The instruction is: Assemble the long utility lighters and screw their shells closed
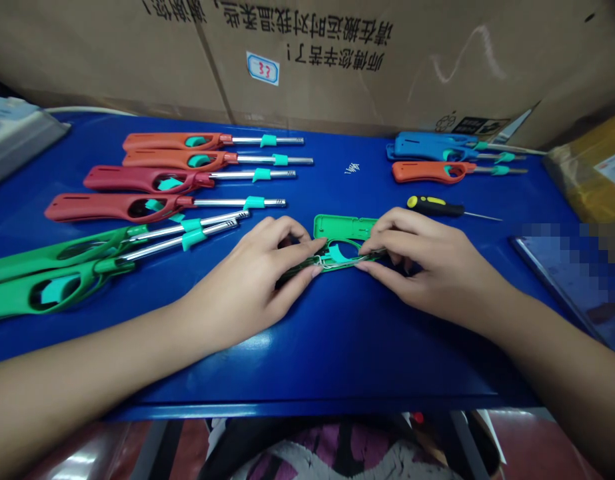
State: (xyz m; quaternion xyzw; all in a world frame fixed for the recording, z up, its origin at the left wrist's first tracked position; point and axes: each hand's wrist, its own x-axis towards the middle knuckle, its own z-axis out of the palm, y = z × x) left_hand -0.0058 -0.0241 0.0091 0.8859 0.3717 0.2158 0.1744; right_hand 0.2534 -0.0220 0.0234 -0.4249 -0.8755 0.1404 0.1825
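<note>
An opened green lighter is held between my two hands over the middle of the blue table, its turquoise trigger and thin wires showing. My left hand pinches its left end between thumb and fingers. At the other end, thumb and fingers of my right hand close on the lighter near the trigger opening. Just behind lies a separate green shell half, partly covered by my right fingers. My fingers hide both ends of the held lighter.
Several red, orange and green lighters lie at the left. Blue and orange lighters are at the back right, near a yellow-black screwdriver and a phone. Small pale pins lie mid-table before a cardboard box.
</note>
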